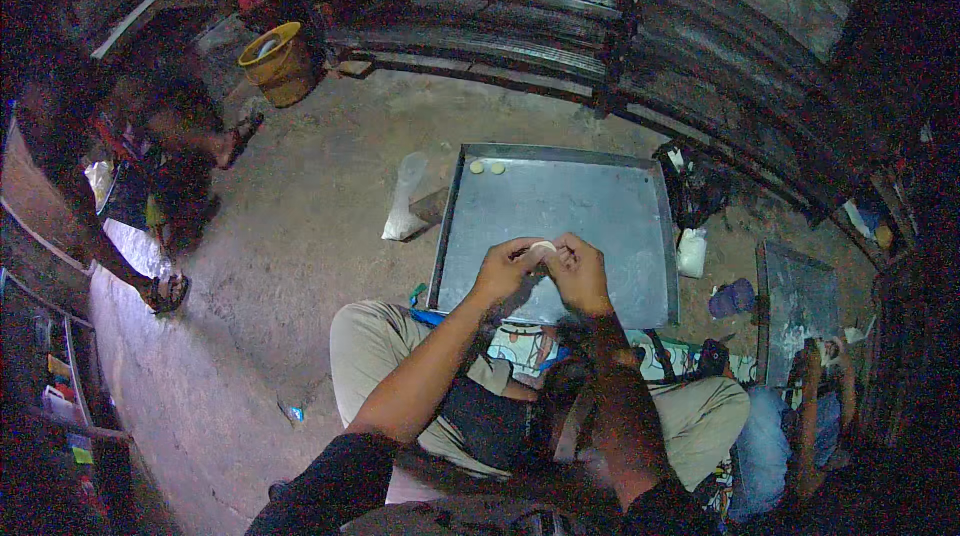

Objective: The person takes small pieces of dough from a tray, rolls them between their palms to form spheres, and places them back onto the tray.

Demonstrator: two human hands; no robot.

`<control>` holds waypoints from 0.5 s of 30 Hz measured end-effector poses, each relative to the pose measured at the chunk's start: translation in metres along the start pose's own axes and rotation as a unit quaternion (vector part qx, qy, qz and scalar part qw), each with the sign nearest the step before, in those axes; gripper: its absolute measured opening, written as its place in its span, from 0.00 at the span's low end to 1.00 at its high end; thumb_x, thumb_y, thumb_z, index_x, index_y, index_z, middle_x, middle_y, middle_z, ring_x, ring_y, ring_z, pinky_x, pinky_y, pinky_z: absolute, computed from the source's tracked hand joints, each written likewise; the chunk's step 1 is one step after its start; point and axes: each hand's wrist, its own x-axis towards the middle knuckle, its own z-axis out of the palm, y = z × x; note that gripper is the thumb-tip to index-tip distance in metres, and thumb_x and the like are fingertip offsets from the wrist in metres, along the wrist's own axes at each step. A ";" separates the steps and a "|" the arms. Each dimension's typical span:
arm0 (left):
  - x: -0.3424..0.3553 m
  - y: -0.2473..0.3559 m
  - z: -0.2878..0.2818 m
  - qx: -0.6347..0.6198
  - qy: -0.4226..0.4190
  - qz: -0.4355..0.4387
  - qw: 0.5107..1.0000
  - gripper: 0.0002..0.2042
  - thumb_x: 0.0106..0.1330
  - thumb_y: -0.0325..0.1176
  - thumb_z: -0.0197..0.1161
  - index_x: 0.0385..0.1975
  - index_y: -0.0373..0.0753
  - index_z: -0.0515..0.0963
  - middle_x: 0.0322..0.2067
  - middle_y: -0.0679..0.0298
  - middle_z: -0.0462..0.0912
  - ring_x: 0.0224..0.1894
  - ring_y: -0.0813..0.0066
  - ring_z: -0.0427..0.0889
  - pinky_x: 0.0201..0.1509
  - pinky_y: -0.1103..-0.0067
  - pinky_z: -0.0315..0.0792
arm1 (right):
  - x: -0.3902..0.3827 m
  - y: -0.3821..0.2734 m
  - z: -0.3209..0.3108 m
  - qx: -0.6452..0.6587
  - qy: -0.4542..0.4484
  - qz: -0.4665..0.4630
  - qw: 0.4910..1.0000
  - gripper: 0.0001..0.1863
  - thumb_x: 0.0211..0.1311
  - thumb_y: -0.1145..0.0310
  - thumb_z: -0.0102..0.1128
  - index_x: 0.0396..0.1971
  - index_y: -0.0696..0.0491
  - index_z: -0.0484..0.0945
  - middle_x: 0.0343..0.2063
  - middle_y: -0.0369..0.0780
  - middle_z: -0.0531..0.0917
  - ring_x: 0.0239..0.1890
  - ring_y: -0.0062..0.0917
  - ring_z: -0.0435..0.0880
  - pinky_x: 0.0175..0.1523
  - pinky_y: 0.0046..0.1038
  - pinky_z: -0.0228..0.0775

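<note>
At frame centre, left hand (508, 271) and right hand (582, 274) pinch a small, pale, rounded doughy piece (543, 247) between their grips.

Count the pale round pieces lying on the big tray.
2: a left round piece and a right round piece, near the far left corner of the tray. The left hand and right hand may hide more.

Pale piece (543, 246) over grey tray (575, 198)

Two pale discs (498, 169) on grey tray (590, 206)
</note>
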 end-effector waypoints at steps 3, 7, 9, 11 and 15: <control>-0.010 0.010 -0.005 0.049 0.042 0.005 0.998 0.12 0.64 0.36 0.67 0.41 0.34 0.84 0.34 0.62 0.86 0.36 0.77 0.81 0.42 0.79 0.75 | -0.006 0.006 0.012 0.047 0.013 0.001 0.999 0.09 0.65 0.69 0.63 0.39 0.60 0.78 0.24 0.33 0.81 0.25 0.14 0.75 0.31 0.19 0.69; -0.003 0.006 -0.014 0.061 0.094 0.020 0.993 0.11 0.63 0.35 0.67 0.38 0.34 0.84 0.30 0.63 0.86 0.33 0.77 0.81 0.39 0.78 0.74 | 0.001 -0.003 0.018 0.025 0.027 0.026 0.999 0.09 0.67 0.70 0.59 0.38 0.61 0.78 0.27 0.36 0.83 0.26 0.17 0.79 0.31 0.20 0.73; 0.005 0.004 -0.010 0.074 0.116 0.039 0.990 0.10 0.62 0.35 0.68 0.37 0.35 0.84 0.30 0.62 0.86 0.32 0.76 0.81 0.38 0.78 0.74 | 0.008 -0.004 0.010 0.091 0.002 0.094 0.991 0.09 0.68 0.70 0.59 0.38 0.61 0.78 0.28 0.38 0.84 0.27 0.18 0.81 0.31 0.21 0.75; 0.003 0.008 -0.004 0.118 0.132 0.053 0.983 0.10 0.61 0.35 0.69 0.37 0.36 0.84 0.31 0.61 0.86 0.33 0.75 0.82 0.38 0.78 0.74 | 0.008 -0.001 0.003 0.146 -0.006 0.092 0.985 0.09 0.67 0.69 0.60 0.38 0.61 0.78 0.28 0.39 0.84 0.28 0.19 0.82 0.32 0.22 0.76; -0.009 0.018 0.006 0.141 0.110 0.136 0.974 0.10 0.61 0.32 0.67 0.41 0.37 0.84 0.37 0.58 0.85 0.38 0.69 0.83 0.43 0.76 0.75 | -0.001 -0.023 -0.009 0.165 0.000 0.137 0.977 0.10 0.65 0.69 0.63 0.37 0.61 0.79 0.29 0.39 0.84 0.30 0.20 0.83 0.34 0.21 0.76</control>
